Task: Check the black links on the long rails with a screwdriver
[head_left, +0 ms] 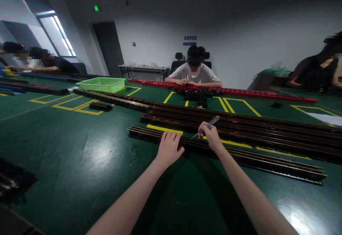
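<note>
A long dark strip (267, 162) with brass-coloured lines along it lies across the green table in front of me. My left hand (169, 148) grips it left of its middle, fingers over the top and thumb on the near side. In my right hand (211, 137) is a slim screwdriver (213, 121) with a translucent handle, tilted so its tip points down and left. That tip meets the strip's top just right of my left hand; whether it sits in a slot is too small to tell.
Behind the strip lie several similar dark strips (280, 131). A green basket (101, 84) stands at the back left. Across the table, a person in a white shirt (194, 73) works behind a red slotted rail (256, 93) and a black parts pile (196, 94). Other people sit left and right.
</note>
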`<state>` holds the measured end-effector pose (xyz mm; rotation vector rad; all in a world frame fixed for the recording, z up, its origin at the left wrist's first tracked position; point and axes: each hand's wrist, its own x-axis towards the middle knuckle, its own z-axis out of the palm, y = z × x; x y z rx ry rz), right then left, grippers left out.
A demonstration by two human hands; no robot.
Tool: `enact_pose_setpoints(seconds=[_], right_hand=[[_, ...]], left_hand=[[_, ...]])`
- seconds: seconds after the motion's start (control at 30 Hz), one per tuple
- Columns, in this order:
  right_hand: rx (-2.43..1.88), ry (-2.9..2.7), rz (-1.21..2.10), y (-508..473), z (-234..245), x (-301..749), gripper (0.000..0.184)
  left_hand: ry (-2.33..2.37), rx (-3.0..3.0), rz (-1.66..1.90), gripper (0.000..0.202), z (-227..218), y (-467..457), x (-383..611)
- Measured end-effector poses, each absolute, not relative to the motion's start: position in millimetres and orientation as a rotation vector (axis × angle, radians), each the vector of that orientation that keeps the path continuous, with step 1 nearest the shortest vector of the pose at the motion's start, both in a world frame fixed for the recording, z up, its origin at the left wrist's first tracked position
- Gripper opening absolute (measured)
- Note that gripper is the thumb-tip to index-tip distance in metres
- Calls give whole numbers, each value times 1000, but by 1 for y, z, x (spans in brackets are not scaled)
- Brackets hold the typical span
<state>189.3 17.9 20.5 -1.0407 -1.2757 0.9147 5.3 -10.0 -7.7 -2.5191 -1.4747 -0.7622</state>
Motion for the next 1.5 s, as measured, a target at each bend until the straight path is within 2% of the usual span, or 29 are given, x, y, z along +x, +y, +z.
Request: enact_pose_setpoints(seconds=[1.2,1.5], right_hand=[[-1059,-1303,923,20,20,191,15],[-1077,-1346,941,15,26,183,17]], left_hand=[[-1463,-2452,-788,24,-12,-8,8],[-1537,-2375,-810,27,-13,-8,7]])
